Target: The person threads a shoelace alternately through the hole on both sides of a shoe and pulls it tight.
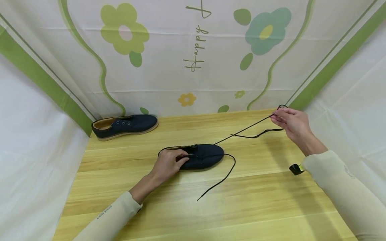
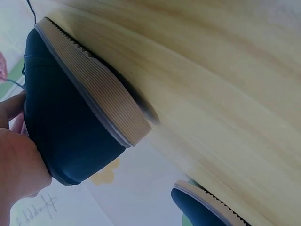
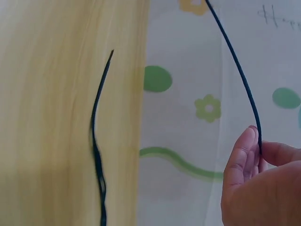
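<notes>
A dark navy shoe [image 1: 209, 155] with a tan ribbed sole [image 2: 101, 89] rests on the table, toe to the right. At its opening, my left hand [image 1: 167, 164] pinches the shoe's upper by the eyelets; the fingertips partly hide what lies between them. My right hand [image 1: 294, 125], raised at the right, pinches a black shoelace [image 1: 244, 129] between thumb and fingers. That stretch runs taut to the shoe, while its tail hangs below the hand with the tip [image 3: 111, 56] free. Another lace end [image 1: 221, 180] curves loosely on the table before the toe.
A matching shoe [image 1: 138, 124], with bare eyelets, stands at the back left of the wooden table [image 1: 241, 214]. Behind the table hangs a flowered cloth [image 1: 217, 80], with white cloth on both sides. A small black object [image 1: 295, 169] sits by the right cuff.
</notes>
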The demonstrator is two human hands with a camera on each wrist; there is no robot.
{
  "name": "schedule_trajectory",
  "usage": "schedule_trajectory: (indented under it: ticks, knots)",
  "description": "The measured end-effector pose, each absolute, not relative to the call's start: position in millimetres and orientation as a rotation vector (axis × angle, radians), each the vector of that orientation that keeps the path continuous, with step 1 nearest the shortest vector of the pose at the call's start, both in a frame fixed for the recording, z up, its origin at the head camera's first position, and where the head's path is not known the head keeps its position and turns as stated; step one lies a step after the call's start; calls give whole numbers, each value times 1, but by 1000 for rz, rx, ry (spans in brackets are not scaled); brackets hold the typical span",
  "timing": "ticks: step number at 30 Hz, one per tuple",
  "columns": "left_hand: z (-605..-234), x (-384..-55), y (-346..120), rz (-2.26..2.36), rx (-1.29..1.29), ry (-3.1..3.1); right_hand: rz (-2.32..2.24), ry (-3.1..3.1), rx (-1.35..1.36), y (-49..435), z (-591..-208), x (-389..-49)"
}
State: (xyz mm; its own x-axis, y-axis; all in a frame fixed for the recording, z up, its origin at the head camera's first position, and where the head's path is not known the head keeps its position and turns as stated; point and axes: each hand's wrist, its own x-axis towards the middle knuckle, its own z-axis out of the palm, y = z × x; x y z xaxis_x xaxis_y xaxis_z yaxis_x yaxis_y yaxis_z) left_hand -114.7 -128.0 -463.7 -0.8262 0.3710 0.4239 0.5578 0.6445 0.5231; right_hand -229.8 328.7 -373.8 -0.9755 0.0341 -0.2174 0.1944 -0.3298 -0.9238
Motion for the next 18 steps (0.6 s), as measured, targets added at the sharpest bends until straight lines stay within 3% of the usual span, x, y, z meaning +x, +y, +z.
schedule_trajectory:
  ticks: [18]
  knots:
    - [-452, -118, -132, -957, -707, -2494, -2143, 1810, -199, 216, -331, -187]
